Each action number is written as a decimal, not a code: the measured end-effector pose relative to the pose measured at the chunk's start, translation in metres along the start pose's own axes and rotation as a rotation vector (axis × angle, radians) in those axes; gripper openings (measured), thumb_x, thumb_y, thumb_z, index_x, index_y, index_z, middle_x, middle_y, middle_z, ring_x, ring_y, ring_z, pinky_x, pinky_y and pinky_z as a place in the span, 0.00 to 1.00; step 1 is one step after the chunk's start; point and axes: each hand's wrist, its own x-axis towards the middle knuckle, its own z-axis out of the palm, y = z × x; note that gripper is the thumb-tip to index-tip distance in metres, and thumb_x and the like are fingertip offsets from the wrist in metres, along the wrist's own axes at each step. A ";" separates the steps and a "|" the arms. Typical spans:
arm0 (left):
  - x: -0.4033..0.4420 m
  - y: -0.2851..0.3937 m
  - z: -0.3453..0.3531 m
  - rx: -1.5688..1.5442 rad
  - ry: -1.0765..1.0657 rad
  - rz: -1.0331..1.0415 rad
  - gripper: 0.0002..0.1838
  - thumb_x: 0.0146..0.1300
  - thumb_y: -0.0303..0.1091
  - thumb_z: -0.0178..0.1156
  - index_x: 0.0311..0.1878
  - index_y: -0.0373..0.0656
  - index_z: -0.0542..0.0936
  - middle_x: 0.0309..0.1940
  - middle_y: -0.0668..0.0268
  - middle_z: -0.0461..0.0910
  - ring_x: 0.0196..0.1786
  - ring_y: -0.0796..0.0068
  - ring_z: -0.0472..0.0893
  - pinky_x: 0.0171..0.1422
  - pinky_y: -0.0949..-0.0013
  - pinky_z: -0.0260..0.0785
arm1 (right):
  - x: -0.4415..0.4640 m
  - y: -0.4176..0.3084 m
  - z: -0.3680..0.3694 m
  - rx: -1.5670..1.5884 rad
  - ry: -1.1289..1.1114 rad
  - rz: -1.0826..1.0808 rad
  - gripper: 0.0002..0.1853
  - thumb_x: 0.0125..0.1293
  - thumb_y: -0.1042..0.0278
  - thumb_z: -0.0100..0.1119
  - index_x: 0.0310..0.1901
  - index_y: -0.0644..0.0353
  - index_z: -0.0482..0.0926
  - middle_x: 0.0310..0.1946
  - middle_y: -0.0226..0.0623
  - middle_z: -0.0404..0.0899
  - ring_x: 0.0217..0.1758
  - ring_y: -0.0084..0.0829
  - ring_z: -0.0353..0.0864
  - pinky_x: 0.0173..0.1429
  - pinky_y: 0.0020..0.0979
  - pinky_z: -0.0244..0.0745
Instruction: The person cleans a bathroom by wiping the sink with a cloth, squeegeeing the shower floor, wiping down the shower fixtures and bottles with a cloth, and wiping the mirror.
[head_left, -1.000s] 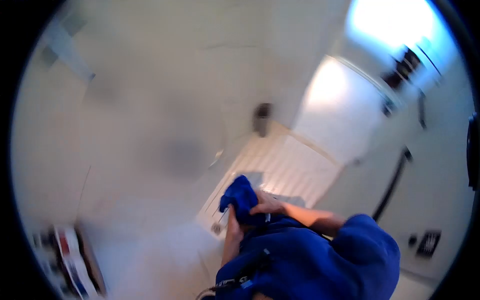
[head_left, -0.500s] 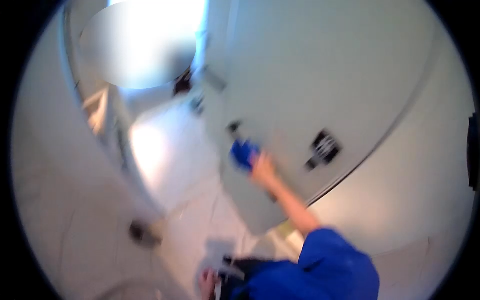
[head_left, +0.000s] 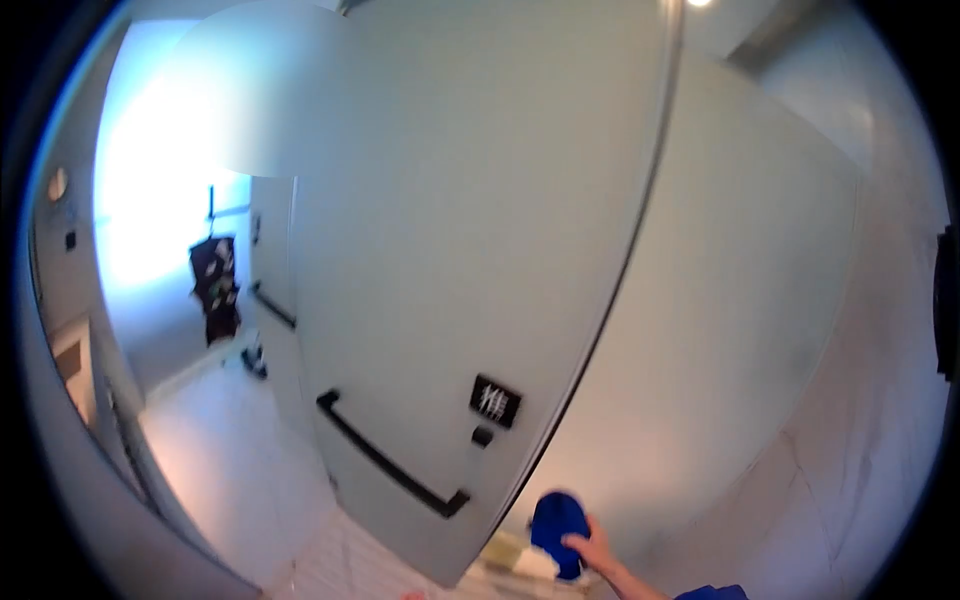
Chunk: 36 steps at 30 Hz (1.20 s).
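My right hand is closed on a blue cloth at the bottom, right of centre, in front of the frosted glass and beside the door's edge. Up and to the left of it, a frosted glass door stands ajar, with a long black handle, a black sign and a small dark knob. Of my left hand, only a sliver shows at the bottom edge; its fingers cannot be made out.
A fixed frosted panel and a marble-look wall lie to the right. Through the doorway at left are a pale floor, a dark hanging item and a bright window.
The view has swung up and right, from the floor to the door. Both hands were at the cloth a second ago; now only my right hand holds it, and it is off the handle area.
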 end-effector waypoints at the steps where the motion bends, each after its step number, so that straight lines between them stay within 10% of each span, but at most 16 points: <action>1: 0.006 0.022 0.012 0.067 -0.080 -0.099 0.10 0.62 0.35 0.55 0.40 0.38 0.74 0.34 0.62 0.78 0.32 0.69 0.78 0.37 0.68 0.72 | 0.004 -0.023 0.004 0.096 0.032 -0.047 0.32 0.47 0.64 0.65 0.54 0.66 0.68 0.42 0.44 0.78 0.45 0.33 0.77 0.54 0.35 0.70; 4: 0.009 0.084 0.074 0.054 -0.151 0.096 0.24 0.61 0.39 0.57 0.56 0.36 0.69 0.52 0.52 0.74 0.56 0.59 0.74 0.58 0.62 0.66 | 0.011 -0.048 0.059 0.293 -0.170 -0.206 0.28 0.49 0.66 0.63 0.52 0.66 0.69 0.43 0.46 0.77 0.50 0.32 0.74 0.57 0.35 0.67; 8: 0.012 0.133 0.116 0.540 -0.303 0.444 0.21 0.60 0.41 0.57 0.53 0.39 0.72 0.50 0.53 0.75 0.52 0.52 0.75 0.54 0.59 0.68 | 0.005 0.056 0.115 -0.317 -0.258 -0.455 0.23 0.53 0.72 0.58 0.53 0.63 0.69 0.45 0.39 0.75 0.47 0.32 0.74 0.51 0.34 0.71; 11: 0.024 0.143 0.088 0.618 -0.510 0.233 0.20 0.59 0.41 0.57 0.50 0.40 0.73 0.47 0.51 0.76 0.48 0.51 0.76 0.50 0.57 0.70 | -0.010 0.042 0.125 0.159 -0.619 0.595 0.23 0.51 0.73 0.59 0.52 0.65 0.71 0.45 0.38 0.75 0.50 0.35 0.74 0.54 0.36 0.70; 16: 0.012 0.108 -0.017 0.836 -0.201 -0.229 0.23 0.57 0.43 0.57 0.54 0.41 0.73 0.47 0.48 0.75 0.52 0.48 0.74 0.55 0.54 0.68 | -0.023 0.046 0.183 -0.413 -1.396 0.086 0.36 0.45 0.67 0.61 0.61 0.59 0.64 0.49 0.42 0.75 0.51 0.34 0.74 0.56 0.33 0.69; 20: -0.006 0.110 -0.097 0.965 0.082 -0.381 0.22 0.58 0.45 0.59 0.50 0.40 0.74 0.43 0.49 0.77 0.48 0.48 0.75 0.52 0.53 0.69 | 0.008 -0.035 0.264 -0.183 -1.301 -0.192 0.37 0.42 0.66 0.62 0.60 0.56 0.66 0.50 0.51 0.74 0.54 0.46 0.74 0.58 0.38 0.68; 24: 0.000 0.095 -0.145 0.947 0.304 -0.463 0.18 0.57 0.43 0.59 0.44 0.39 0.74 0.38 0.48 0.78 0.42 0.46 0.77 0.45 0.51 0.71 | 0.035 -0.040 0.349 -0.109 -1.249 0.046 0.32 0.45 0.67 0.63 0.56 0.62 0.69 0.44 0.46 0.78 0.46 0.39 0.79 0.52 0.35 0.72; 30: 0.089 0.114 -0.212 0.972 -0.147 -0.475 0.21 0.59 0.46 0.56 0.51 0.44 0.73 0.45 0.53 0.76 0.49 0.51 0.76 0.50 0.50 0.69 | 0.060 -0.099 0.450 0.254 -1.275 0.583 0.29 0.46 0.75 0.56 0.55 0.66 0.70 0.45 0.39 0.77 0.46 0.32 0.76 0.54 0.30 0.71; 36: 0.207 0.151 -0.312 1.083 -0.173 -0.389 0.20 0.60 0.45 0.56 0.51 0.44 0.71 0.43 0.52 0.76 0.47 0.51 0.76 0.49 0.53 0.70 | 0.145 -0.195 0.575 0.442 -0.976 0.351 0.32 0.43 0.77 0.55 0.57 0.67 0.67 0.48 0.40 0.74 0.49 0.35 0.74 0.57 0.31 0.67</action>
